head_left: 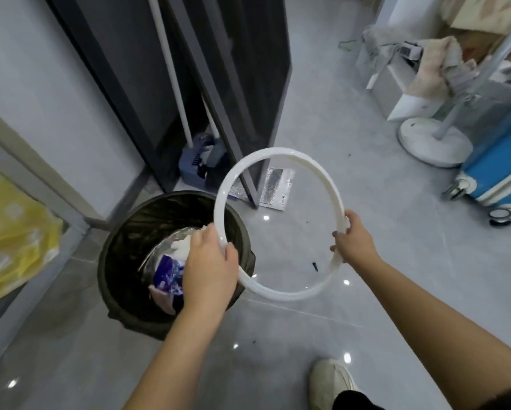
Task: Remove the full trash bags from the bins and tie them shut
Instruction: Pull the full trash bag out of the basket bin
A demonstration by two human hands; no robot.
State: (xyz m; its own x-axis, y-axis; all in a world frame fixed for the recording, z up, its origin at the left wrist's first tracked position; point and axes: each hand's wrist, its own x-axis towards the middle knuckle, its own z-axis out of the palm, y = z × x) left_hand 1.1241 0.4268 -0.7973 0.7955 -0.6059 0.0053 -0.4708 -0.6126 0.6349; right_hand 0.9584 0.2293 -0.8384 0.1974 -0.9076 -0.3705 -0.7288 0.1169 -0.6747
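Left hand (210, 258) and right hand (353, 241) grip opposite sides of the white retaining ring (278, 151), held beside the bin (136, 321). Set the ring down flat (freeing both hands), then gather the dark trash bag (148, 220) lining the bin.

My left hand (210, 261) covers the near part of the rubbish (167, 273) in the trash bag (136, 232), so I cannot see what lies under my palm. It also hides a stretch of the white ring (278, 152). My right hand (352, 241) hides the rim where it grips. Far to the left of my left hand, a yellow bag (12, 232) runs off the edge. Far to the right of my right hand, a blue case (496, 161) is cut off too. Between my hands, a dark speck (315, 266) on the floor is too small to name.
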